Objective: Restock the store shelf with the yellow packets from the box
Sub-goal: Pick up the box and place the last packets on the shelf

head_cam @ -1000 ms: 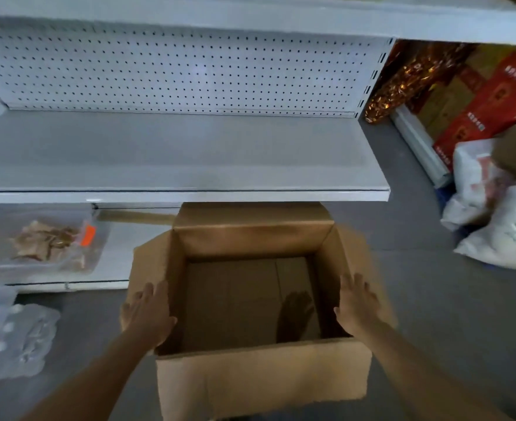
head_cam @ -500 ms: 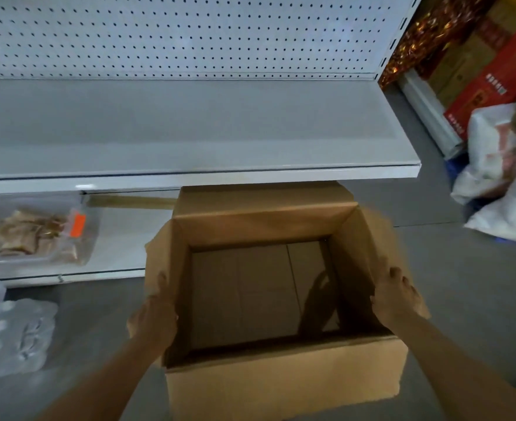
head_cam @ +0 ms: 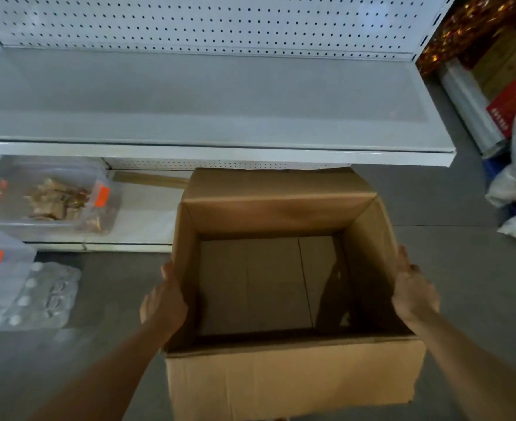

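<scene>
both hands [head_cam: 163,305] [head_cam: 414,291] grip the box [head_cam: 293,378] side flaps.

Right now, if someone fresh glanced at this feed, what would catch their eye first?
The open cardboard box in the middle of the floor, with a bare brown bottom and no yellow packets showing inside. The left hand and the right hand each grip a side wall of it. Just behind it, the long white shelf with a pegboard back has nothing on it.
</scene>
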